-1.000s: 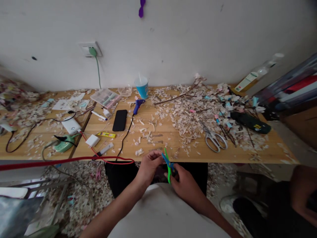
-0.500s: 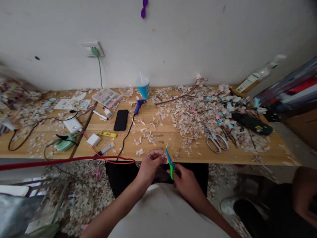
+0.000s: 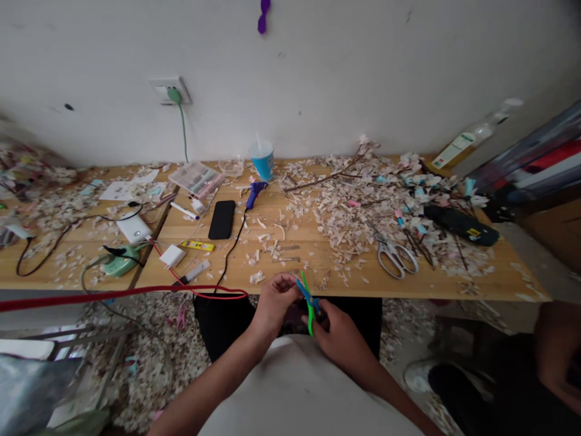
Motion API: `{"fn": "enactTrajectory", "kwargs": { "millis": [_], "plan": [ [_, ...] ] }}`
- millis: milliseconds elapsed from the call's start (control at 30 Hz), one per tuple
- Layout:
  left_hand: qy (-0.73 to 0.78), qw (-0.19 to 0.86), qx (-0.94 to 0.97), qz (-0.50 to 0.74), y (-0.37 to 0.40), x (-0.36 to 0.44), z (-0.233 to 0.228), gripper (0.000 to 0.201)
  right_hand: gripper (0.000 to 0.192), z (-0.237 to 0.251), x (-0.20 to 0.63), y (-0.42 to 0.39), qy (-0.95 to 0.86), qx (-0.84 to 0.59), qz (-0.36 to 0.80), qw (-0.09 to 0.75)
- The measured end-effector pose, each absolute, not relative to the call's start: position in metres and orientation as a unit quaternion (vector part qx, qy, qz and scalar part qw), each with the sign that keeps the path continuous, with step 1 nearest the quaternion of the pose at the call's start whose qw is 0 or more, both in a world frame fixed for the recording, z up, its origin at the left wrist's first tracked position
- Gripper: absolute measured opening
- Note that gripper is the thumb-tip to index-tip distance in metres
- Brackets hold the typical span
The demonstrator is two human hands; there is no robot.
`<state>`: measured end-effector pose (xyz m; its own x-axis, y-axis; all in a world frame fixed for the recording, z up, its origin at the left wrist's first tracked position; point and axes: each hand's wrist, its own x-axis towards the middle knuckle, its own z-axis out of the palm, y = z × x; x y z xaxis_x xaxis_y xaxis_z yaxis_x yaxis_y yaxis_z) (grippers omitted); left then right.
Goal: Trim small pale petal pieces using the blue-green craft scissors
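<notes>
While the right hand [image 3: 338,330] grips small green-and-blue plastic scissors [image 3: 309,301] just off the near edge of the long wooden bench [image 3: 299,254], its fingers are wrapped around the handles and the blades stand parted. The left hand [image 3: 276,300] pinches something too small to identify between its fingers at the blades. Judging by this, a snip is underway; closing the blades squarely comes next. Half a second ago the blades looked shut.
</notes>
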<state>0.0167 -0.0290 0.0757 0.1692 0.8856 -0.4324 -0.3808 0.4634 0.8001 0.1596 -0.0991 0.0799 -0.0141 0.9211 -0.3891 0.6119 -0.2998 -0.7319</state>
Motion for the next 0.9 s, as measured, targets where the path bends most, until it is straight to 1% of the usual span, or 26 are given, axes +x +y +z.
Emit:
{"fn": "enactTrajectory", "kwargs": {
  "millis": [433, 733, 900],
  "plan": [
    [0.491, 0.689, 0.318, 0.427, -0.0285, 0.0159, 0.0837, 0.027, 0.016, 0.0808, 0.1591, -0.0995, -0.572, -0.683, 0.422, 0.166],
    [0.474, 0.720, 0.283, 0.420, -0.0257, 0.0107, 0.0803, 0.036, 0.014, 0.0804, 0.1613, -0.0959, -0.582, -0.684, 0.416, 0.143],
    [0.481, 0.721, 0.275, 0.416, -0.0232, 0.0088, 0.0817, 0.037, 0.015, 0.0813, 0.1622, -0.0941, -0.570, -0.682, 0.428, 0.165]
  ]
}}
